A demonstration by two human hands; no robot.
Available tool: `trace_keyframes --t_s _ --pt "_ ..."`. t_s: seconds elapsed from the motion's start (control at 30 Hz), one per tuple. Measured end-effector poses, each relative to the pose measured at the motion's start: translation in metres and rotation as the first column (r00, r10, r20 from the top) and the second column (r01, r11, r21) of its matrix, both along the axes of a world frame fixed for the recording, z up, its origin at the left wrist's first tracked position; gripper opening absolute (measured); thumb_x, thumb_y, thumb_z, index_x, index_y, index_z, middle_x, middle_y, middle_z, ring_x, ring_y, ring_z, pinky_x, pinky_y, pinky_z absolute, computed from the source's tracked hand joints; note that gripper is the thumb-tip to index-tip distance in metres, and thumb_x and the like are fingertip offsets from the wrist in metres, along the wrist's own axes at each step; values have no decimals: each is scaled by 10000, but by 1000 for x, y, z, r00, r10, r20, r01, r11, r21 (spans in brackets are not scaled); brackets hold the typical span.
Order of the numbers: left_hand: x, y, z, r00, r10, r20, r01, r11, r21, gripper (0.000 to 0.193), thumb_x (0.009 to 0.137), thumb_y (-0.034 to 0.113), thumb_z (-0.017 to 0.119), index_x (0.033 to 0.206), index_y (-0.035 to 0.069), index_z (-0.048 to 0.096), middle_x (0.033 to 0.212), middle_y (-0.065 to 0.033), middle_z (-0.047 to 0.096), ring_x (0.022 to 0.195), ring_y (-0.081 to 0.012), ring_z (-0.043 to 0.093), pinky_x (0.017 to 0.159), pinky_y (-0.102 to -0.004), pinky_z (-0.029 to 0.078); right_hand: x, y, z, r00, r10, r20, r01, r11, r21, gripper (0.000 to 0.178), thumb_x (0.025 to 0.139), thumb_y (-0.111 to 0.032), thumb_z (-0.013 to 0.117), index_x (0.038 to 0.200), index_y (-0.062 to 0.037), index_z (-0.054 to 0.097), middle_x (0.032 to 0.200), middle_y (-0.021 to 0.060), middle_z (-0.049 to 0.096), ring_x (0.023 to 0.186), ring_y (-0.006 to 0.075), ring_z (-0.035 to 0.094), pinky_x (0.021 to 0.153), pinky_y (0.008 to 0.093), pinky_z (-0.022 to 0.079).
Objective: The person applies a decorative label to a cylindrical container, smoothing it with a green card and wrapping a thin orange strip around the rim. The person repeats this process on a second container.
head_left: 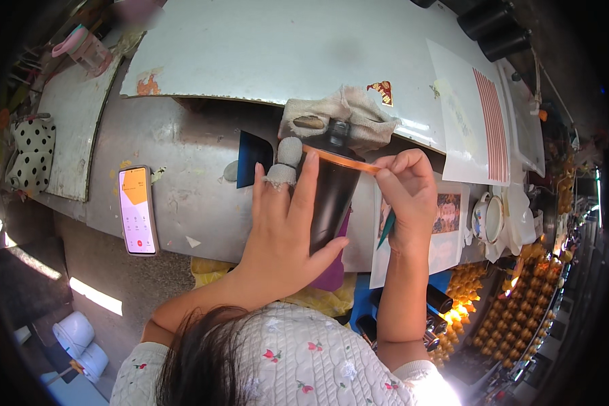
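Note:
A black bottle-shaped cylinder [331, 196] with a narrow neck lies on the metal table in front of me, its neck end against a crumpled grey cloth [369, 111]. My left hand [277, 223] steadies it, fingers stretched along its left side and thumb across the near end. Grey covers [289, 150] sit on two of its fingers. An orange strip [342, 160] runs across the cylinder below the neck. The left index fingertip touches the strip's left part, while my right hand [407, 177] pinches its right end. A green pointed tool [387, 227] sticks out below the right palm.
A lit phone [137, 211] lies on the left. A dark blue flat piece [254, 159] stands left of the cloth. Printed sheets [467, 115] and an enamel mug [488, 218] are on the right. More black cylinders [438, 299] lie near my right elbow. A raised white board [264, 47] spans the back.

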State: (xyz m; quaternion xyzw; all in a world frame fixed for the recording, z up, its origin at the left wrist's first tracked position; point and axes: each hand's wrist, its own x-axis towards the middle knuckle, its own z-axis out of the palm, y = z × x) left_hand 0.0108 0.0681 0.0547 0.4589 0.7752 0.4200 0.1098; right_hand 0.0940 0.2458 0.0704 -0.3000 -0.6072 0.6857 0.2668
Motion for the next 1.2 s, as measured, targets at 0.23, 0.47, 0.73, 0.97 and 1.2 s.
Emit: trace_keyframes --t_s 0.23,0.47,0.73,0.97,1.2 --pt "-11 -2 -5 987 -17 161 4 997 79 1102 758 213 812 1596 -45 144 1220 -265 487 1054 -422 506 974 -505 424 -11 -13 9 997 -11 -77 17 997 80 256 856 72 693 921 -78 495 923 49 658 857 83 590 784 231 478" --pt "-17 -3 -4 990 -42 136 32 997 75 1068 742 197 797 1596 -30 198 1332 -240 474 1152 -406 501 1034 -497 396 -18 -21 20 994 16 -107 6 981 195 240 863 79 686 916 -71 506 908 47 661 848 82 595 763 227 478" --pt "-15 2 11 982 -18 -187 11 999 -36 1029 698 235 774 1578 -8 299 1413 -229 464 1404 -454 374 1166 -670 183 -9 -15 9 998 -27 -58 34 992 119 231 867 79 684 921 -69 515 927 53 655 879 98 614 788 235 497" --pt "-14 5 15 976 -20 -217 15 1000 -24 924 705 215 719 1548 21 396 1140 -198 497 1401 -447 391 1155 -705 181 -9 -14 3 996 -25 -82 31 998 62 229 868 78 683 926 -70 519 931 52 648 902 104 616 821 245 496" --pt "-10 4 4 994 34 -104 -24 996 91 995 716 223 764 1569 -17 310 1156 -238 507 1292 -485 435 1142 -708 219 -10 -13 2 995 -21 -96 26 998 53 230 871 91 673 929 -73 521 942 51 645 903 102 615 803 232 490"
